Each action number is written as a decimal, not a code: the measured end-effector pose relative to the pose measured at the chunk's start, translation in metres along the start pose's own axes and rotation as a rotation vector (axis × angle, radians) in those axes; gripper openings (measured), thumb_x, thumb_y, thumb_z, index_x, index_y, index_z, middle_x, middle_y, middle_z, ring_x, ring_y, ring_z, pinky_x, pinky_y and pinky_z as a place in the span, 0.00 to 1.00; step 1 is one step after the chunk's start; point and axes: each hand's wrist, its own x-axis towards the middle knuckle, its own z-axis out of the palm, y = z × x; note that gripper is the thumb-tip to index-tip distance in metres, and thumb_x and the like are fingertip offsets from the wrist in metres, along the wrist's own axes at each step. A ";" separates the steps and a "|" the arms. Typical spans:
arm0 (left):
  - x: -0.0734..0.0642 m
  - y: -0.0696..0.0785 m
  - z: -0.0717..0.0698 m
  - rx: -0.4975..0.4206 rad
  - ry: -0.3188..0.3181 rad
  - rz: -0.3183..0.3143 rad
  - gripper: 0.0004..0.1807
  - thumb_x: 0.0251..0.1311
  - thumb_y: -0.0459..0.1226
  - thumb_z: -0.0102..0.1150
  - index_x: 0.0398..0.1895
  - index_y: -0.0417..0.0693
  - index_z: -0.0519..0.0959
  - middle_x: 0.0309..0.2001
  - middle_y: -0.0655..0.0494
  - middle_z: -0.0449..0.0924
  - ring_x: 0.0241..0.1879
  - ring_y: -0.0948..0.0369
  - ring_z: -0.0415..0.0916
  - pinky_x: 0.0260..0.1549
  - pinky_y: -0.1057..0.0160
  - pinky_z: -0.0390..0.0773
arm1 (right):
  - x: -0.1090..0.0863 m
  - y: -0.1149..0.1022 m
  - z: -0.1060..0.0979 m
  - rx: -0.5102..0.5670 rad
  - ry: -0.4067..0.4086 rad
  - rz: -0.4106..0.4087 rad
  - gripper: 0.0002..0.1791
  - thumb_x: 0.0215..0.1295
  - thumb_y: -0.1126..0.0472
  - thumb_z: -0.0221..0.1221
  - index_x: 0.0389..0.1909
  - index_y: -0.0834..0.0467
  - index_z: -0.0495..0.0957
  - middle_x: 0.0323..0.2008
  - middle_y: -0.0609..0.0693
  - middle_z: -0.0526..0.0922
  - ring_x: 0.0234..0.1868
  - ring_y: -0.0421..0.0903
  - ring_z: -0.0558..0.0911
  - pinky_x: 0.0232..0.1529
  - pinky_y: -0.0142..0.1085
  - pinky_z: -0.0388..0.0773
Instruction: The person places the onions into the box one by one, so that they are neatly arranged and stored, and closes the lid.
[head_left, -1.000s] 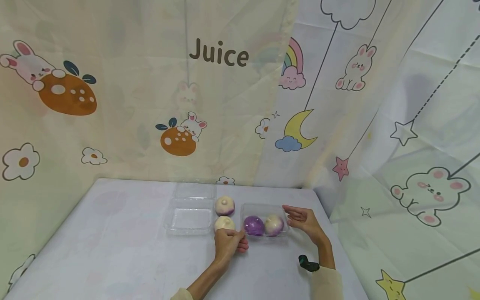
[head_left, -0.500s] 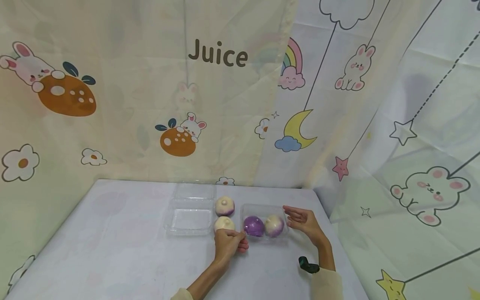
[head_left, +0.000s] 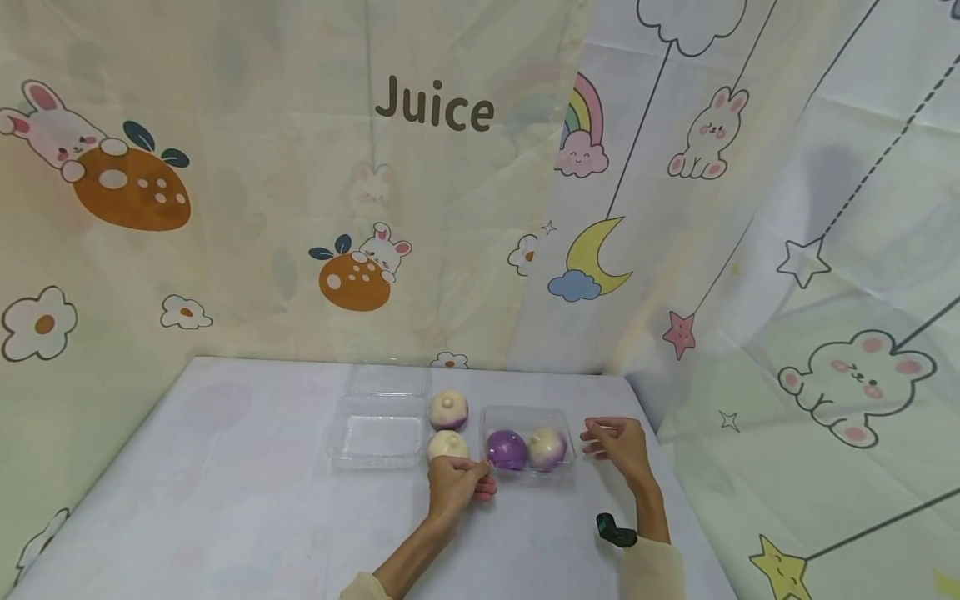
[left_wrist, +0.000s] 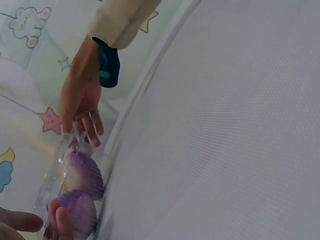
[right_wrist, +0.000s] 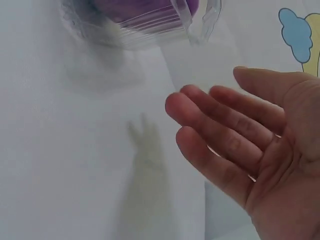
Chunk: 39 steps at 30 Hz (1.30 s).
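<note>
A clear plastic box on the table holds two round onion-like pieces, one purple and one cream and purple. At the near left corner of this box, my left hand pinches the edge, thumb and fingertips on either side in the left wrist view. My right hand is off the box's right end, fingers loosely bent with nothing in them. The right wrist view shows its palm below a clear flap of the box. Behind my left hand sits a cream onion-like piece, partly hidden.
Another cream and purple onion-like piece lies farther back. To its left, an open clear plastic clamshell rests with its lid folded back. A dark band is on my right wrist. Printed curtains hang behind the white table.
My right hand has moved away to the right from the box's right end, its fingers bending a little more. The left hand and the box stay in place.
</note>
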 end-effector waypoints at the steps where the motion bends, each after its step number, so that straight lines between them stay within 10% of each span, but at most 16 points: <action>1: 0.000 0.000 0.000 0.000 -0.001 -0.001 0.12 0.67 0.31 0.70 0.39 0.23 0.86 0.28 0.39 0.91 0.22 0.63 0.88 0.26 0.62 0.92 | -0.001 -0.001 0.000 -0.019 -0.006 0.021 0.22 0.81 0.59 0.63 0.59 0.76 0.83 0.43 0.70 0.92 0.33 0.60 0.94 0.34 0.44 0.94; 22: -0.001 0.002 0.001 -0.047 0.004 -0.044 0.11 0.67 0.30 0.70 0.40 0.24 0.86 0.28 0.40 0.91 0.22 0.63 0.89 0.27 0.63 0.92 | -0.031 -0.015 -0.013 -0.031 -0.610 0.040 0.27 0.88 0.55 0.51 0.50 0.81 0.79 0.39 0.73 0.89 0.31 0.54 0.91 0.30 0.46 0.92; 39: -0.001 0.002 0.002 -0.064 -0.003 -0.045 0.11 0.68 0.26 0.67 0.43 0.19 0.84 0.29 0.38 0.91 0.24 0.60 0.90 0.29 0.62 0.93 | -0.035 -0.005 -0.012 0.076 -0.649 0.013 0.23 0.86 0.62 0.52 0.51 0.85 0.74 0.35 0.58 0.88 0.30 0.44 0.89 0.30 0.37 0.90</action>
